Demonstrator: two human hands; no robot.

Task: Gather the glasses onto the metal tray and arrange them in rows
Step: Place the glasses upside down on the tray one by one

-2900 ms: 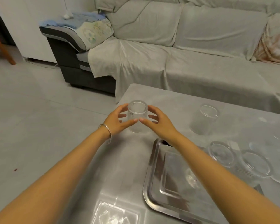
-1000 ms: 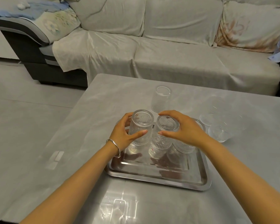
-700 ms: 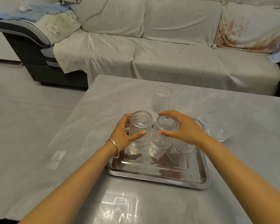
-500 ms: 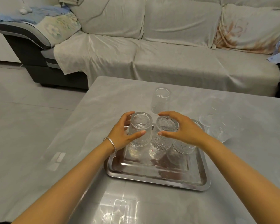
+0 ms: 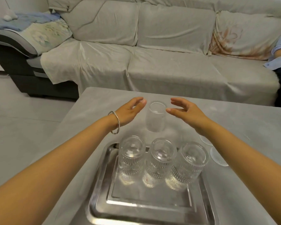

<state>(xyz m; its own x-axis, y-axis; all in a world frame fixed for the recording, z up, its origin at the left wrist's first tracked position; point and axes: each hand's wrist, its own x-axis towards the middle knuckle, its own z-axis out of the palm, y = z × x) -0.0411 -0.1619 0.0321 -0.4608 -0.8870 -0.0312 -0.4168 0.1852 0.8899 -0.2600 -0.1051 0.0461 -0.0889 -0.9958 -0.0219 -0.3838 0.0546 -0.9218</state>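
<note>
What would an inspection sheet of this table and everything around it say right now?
Surface: grey table, glossy, bare apart from glassware.
Job's things: metal tray holding three ribbed glasses in one row at its far side; smooth glass standing beyond the tray; more glassware at right, partly hidden by the forearm.
Clutter: nothing seen.
Grippers: left hand and right hand open either side of the smooth glass, not gripping.
Cables: nothing seen.
Surroundings: covered sofa; another person's sleeve at far right.

Glossy metal tray (image 5: 102, 189), ribbed glasses (image 5: 159, 161)
</note>
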